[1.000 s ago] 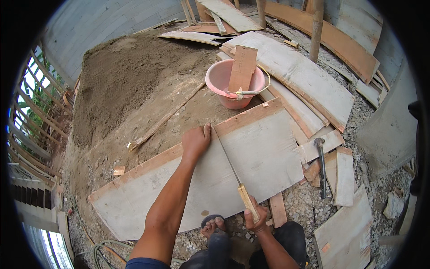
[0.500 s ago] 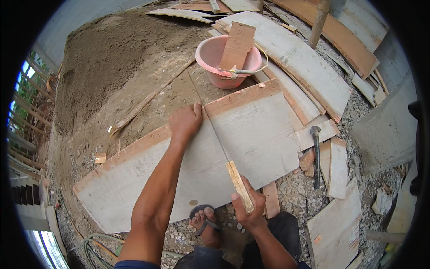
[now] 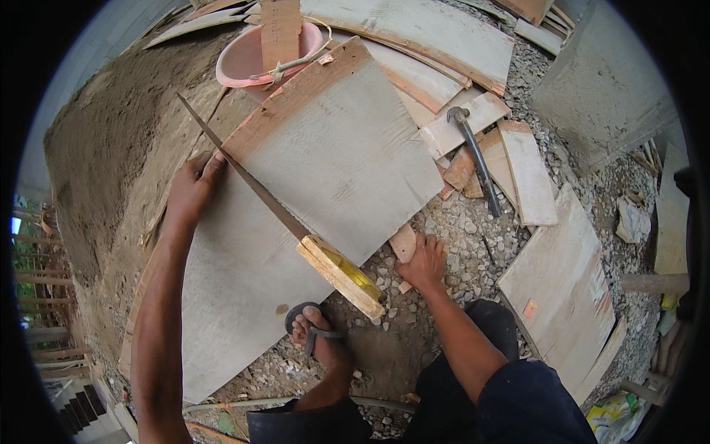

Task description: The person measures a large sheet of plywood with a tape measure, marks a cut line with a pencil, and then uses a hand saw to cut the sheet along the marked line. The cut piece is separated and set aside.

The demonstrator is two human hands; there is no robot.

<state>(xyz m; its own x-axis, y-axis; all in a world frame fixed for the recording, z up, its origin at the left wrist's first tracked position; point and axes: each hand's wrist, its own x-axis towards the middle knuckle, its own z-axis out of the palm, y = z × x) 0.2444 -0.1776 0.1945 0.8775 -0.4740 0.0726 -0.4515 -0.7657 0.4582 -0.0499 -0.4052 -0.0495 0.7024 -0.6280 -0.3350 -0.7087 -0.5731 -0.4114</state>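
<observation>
On the gravel floor (image 3: 458, 237), near the middle: large grey plywood sheet with a reddish-brown strip along its far edge (image 3: 333, 163), lying flat, its near end pinned under a sandalled foot (image 3: 318, 333). Across it, from far left to near right, a long thin hand saw with a pale yellow wooden handle (image 3: 296, 229), the handle lying free past the sheet's near edge.

Left hand (image 3: 194, 185) spread loose on the sheet's left edge, fingertips just beside the blade, grasping nothing. Right hand (image 3: 425, 263) down on the gravel, touching a small pale wooden offcut (image 3: 403, 243); cannot tell whether pinched or merely touched.

Best done, by judgement: keep the foot's weight on the sheet, left fingertips clear of the teeth, blade steady along its line.

Open room mostly on the left, toward the brown sand heap (image 3: 103, 148). Far edge crowded by a pink plastic bucket (image 3: 248, 63); right side cluttered with board scraps and a dark steel hammer (image 3: 477, 159).
</observation>
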